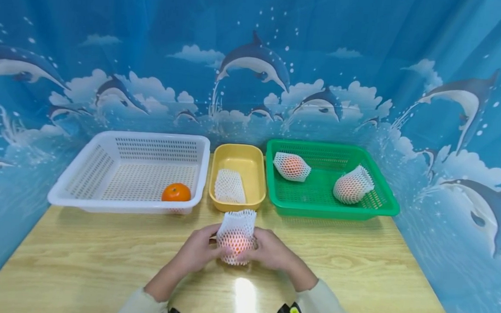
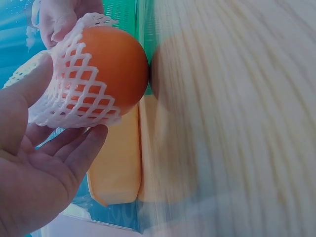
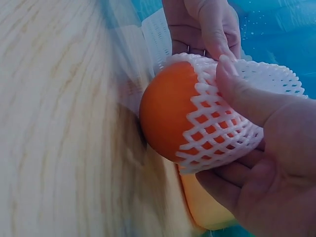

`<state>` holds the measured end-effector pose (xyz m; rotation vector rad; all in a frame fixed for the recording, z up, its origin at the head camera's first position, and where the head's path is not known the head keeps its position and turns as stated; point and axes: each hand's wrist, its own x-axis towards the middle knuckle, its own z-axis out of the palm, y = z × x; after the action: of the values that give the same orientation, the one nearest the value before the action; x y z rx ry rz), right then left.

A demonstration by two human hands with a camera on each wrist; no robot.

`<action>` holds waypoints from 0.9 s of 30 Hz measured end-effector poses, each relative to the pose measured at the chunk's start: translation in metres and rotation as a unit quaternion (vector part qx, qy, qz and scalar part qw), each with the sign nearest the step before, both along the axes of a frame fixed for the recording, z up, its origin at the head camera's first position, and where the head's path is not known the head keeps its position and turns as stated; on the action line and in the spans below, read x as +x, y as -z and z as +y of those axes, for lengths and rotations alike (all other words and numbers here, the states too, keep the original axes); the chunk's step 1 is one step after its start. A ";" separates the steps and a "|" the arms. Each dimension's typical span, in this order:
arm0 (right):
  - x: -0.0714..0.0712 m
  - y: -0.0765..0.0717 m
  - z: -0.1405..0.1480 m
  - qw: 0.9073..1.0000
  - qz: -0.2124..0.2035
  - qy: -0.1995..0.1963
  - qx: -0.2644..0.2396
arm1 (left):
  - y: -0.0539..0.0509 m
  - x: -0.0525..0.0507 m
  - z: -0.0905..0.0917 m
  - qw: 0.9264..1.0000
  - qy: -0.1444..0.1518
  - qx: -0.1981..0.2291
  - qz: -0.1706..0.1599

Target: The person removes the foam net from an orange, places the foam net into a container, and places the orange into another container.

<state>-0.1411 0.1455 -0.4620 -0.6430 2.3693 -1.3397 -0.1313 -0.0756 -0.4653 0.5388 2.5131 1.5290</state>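
Note:
An orange fruit is partly inside a white foam net; its bare underside rests on or just over the table. The left hand grips the net and fruit from the left, thumb on the near side and fingers behind. From the other side the right hand grips them the same way, its thumb pressing the net in the right wrist view. Above the fruit the net's upper end stands up empty.
A white basket at the back left holds one bare orange fruit. Behind the hands, a yellow tray contains a flat foam net. The green basket at the back right holds two netted fruits.

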 end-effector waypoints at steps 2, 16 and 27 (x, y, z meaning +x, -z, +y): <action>0.000 -0.001 0.001 1.000 0.000 0.005 0.014 | 0.000 0.000 0.001 1.000 0.002 -0.005 -0.003; -0.001 -0.002 0.007 0.999 0.028 0.019 0.008 | 0.000 0.000 0.002 0.999 0.011 -0.034 0.006; 0.001 -0.001 0.003 1.000 0.022 0.002 -0.015 | 0.001 0.000 -0.001 0.997 0.006 -0.070 0.018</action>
<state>-0.1403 0.1482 -0.4614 -0.6844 2.3906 -1.3791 -0.1318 -0.0762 -0.4664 0.5632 2.6141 1.3374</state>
